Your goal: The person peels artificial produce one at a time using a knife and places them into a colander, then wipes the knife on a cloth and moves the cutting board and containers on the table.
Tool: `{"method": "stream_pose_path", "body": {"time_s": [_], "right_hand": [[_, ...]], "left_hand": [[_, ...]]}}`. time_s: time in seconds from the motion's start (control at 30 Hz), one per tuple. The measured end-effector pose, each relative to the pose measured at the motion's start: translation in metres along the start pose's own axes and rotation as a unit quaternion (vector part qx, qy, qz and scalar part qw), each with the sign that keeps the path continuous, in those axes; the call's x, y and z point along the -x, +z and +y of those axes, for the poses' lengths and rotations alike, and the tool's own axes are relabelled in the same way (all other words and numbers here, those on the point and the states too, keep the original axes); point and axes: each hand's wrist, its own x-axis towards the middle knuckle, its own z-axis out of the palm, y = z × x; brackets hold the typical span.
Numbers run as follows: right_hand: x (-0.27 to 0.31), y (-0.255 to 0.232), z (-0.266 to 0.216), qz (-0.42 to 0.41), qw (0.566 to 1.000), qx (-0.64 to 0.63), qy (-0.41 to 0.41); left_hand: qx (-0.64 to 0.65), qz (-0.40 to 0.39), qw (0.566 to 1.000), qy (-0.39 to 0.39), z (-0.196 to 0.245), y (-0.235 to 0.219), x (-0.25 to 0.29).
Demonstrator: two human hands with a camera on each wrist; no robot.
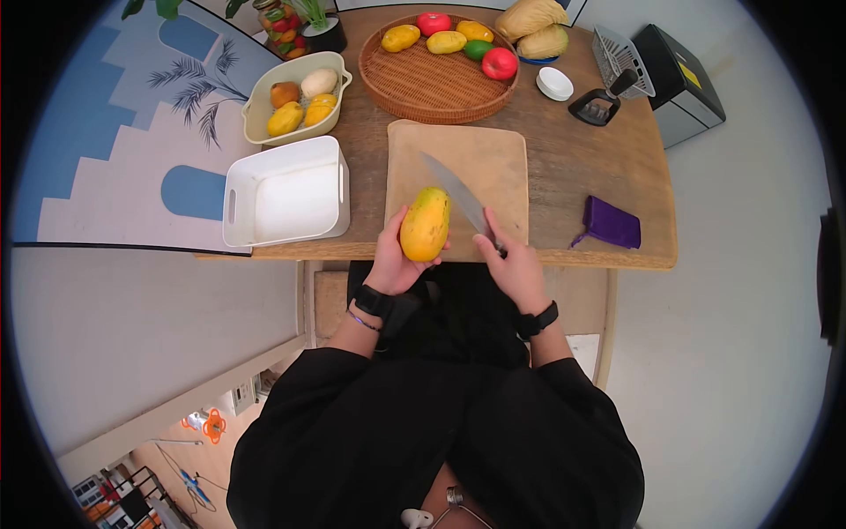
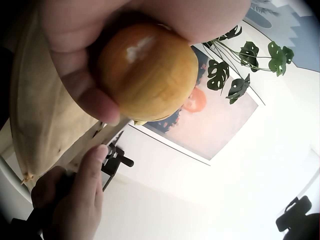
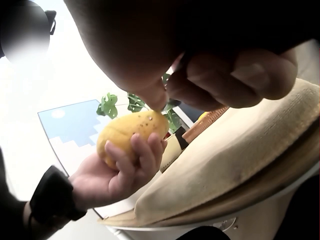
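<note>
My left hand [image 1: 394,262] grips a yellow papaya [image 1: 426,226], greenish at its far end and dark-spotted, over the near edge of the cutting board [image 1: 502,167]. In the right wrist view the fingers curl round the papaya [image 3: 131,131] from below. Its rounded orange end [image 2: 150,75] faces the left wrist camera. My right hand [image 1: 518,271] holds a large kitchen knife [image 1: 458,194] by its dark handle. The blade points forward and left over the board, just right of the papaya. In the right wrist view the blade is hidden behind my right hand [image 3: 235,75].
At left stand a white bin [image 1: 286,231] and a cream basket [image 1: 249,123] of fruit. A wicker tray [image 1: 432,88] with several fruits sits behind the board. To the right are a purple pouch [image 1: 612,222], a small white bowl [image 1: 554,85] and a black-handled tool [image 1: 601,108].
</note>
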Motion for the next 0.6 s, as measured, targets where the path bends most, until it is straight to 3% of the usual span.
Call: {"method": "stream_pose_path", "body": {"time_s": [0.23,0.3,0.37,0.4,0.47,0.6], "right_hand": [[0.011,0.003,0.01,0.035,0.999,-0.004,-0.033],[0.022,0.007,0.0,0.045,0.986,-0.075,-0.14],[0.03,0.009,-0.008,0.044,0.983,-0.07,-0.165],[0.034,0.006,-0.013,0.008,0.985,-0.01,-0.174],[0.035,0.01,-0.015,-0.017,0.979,0.059,-0.195],[0.03,0.015,-0.013,0.052,0.971,0.066,-0.223]], "left_hand": [[0.036,0.017,0.999,0.021,0.005,-0.003,-0.007],[0.035,0.004,0.999,0.019,0.001,-0.004,-0.011],[0.038,0.1,0.992,0.069,-0.01,0.002,-0.016],[0.037,0.099,0.992,0.067,-0.009,-0.001,-0.017],[0.065,-0.071,0.995,0.008,-0.003,-0.006,-0.018],[0.087,-0.014,0.996,-0.007,-0.007,-0.012,-0.016]]}}
